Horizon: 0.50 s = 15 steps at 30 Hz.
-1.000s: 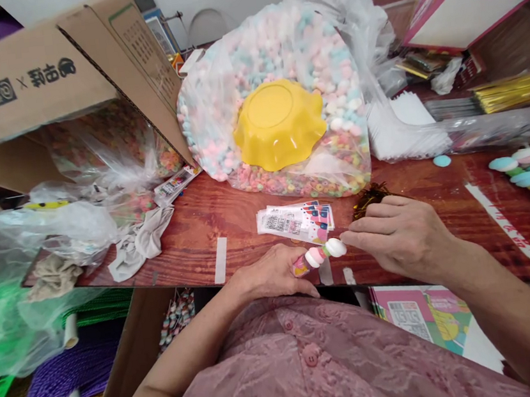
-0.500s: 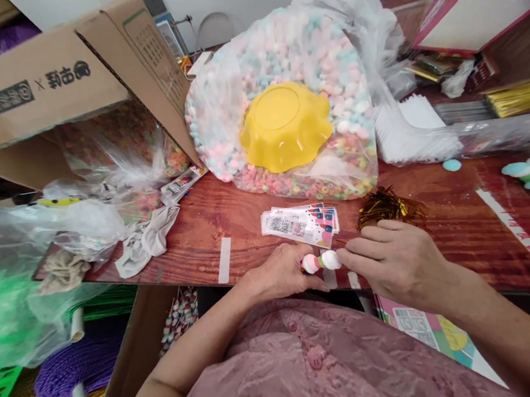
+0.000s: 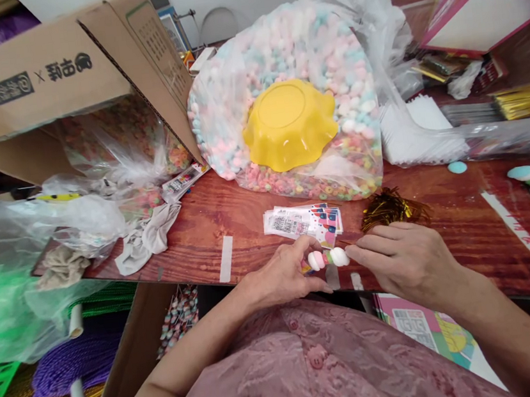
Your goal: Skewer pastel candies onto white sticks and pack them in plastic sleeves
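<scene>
1. Here, at the lower middle of the frame, the candy string sits between two bare hands, over the near edge of the desk.
2. The left hand has its grip wrapped around the string's left end, with pink and white pieces poking out to the right.
3. The right hand brings bunched fingertips to the white end piece; whether that grip pinches anything, I can't tell.
4. For my money, a light, steady hold on the left and small fingertip moves on the right would suit; those rounded pieces look soft enough to dent.
5. And the textures! Wiry, glossy gold tinsel just beyond the right knuckles, flat printed labels at centre, a smooth, wavy-rimmed yellow bowl upside down on a crinkly clear bag, upper middle.
</scene>
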Tool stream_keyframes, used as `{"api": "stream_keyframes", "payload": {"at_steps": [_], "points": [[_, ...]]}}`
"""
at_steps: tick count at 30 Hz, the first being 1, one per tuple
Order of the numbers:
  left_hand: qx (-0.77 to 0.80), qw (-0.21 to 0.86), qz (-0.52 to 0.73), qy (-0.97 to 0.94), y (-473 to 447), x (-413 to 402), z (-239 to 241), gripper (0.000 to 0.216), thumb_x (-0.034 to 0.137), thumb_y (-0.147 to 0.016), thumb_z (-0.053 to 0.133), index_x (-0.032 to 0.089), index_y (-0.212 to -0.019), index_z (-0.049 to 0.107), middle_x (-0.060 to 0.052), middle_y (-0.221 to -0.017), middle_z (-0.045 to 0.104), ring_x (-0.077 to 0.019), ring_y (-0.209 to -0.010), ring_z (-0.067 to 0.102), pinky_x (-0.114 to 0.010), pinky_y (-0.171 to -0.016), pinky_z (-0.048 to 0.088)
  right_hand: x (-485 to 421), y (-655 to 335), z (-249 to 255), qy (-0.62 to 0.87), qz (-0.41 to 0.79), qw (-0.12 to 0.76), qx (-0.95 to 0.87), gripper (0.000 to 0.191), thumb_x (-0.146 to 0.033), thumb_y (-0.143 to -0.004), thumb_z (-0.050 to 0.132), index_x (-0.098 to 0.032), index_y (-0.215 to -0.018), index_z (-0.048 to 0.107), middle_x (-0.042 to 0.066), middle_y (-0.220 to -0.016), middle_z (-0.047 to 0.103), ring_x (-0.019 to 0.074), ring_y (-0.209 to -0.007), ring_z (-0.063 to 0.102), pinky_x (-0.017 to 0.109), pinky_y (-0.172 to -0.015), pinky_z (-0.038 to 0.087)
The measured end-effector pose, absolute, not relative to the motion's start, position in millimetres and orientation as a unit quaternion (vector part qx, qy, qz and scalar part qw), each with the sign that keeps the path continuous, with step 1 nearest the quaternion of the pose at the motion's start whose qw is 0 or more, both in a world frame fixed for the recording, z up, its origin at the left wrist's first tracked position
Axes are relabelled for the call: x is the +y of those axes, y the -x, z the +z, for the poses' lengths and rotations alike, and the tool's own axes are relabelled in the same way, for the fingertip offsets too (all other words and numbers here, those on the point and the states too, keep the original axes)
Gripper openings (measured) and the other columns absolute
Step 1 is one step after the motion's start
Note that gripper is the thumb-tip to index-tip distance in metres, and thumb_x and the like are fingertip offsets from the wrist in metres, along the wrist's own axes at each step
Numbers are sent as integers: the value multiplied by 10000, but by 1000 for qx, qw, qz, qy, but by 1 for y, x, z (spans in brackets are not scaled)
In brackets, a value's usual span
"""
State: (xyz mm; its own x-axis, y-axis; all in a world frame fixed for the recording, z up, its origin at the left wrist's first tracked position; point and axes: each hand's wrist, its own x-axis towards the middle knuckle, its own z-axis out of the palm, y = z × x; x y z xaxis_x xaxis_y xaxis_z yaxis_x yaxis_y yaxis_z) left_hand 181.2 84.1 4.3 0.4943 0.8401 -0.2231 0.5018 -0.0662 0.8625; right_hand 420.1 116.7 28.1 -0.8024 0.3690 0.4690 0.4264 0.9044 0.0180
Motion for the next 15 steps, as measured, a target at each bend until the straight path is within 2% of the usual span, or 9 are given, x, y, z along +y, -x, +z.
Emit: {"api": "stream_keyframes", "payload": {"at_steps": [6,11,13,15], "points": [[471,463,131,-739,-184,86,11,517,317,-746,759,219,-1162,470,-14,-930,659,-191,-825,632,-284,-715,443,105,-414,20,214,-12,241,-947,198,-60,-865,472,-165,-872,640,15,-675,593,161,-656,499,307,-603,304],[480,415,67,-770,-186,87,12,502,284,-779,704,199,-1207,456,-53,-901,672,-261,-860,664,-327,-717,468,100,-405,17,220,-12,262,-939,218,-58,-870,447,-157,-839,639,21,-663,593,162,-637,488,313,-597,319],[463,409,62,-784,-186,86,11,572,273,-783,697,189,-1279,424,-77,-956,681,-287,-930,667,-354,-762,481,102,-403,18,219,-11,268,-938,215,-61,-872,451,-157,-842,642,22,-661,599,161,-636,490,313,-596,325],[445,404,89,-794,-182,87,11,786,321,-755,743,195,-1406,321,-123,-1119,664,-313,-1061,637,-395,-854,482,104,-404,20,221,-15,276,-935,204,-67,-871,466,-158,-862,648,24,-669,617,158,-642,498,311,-599,332]]}}
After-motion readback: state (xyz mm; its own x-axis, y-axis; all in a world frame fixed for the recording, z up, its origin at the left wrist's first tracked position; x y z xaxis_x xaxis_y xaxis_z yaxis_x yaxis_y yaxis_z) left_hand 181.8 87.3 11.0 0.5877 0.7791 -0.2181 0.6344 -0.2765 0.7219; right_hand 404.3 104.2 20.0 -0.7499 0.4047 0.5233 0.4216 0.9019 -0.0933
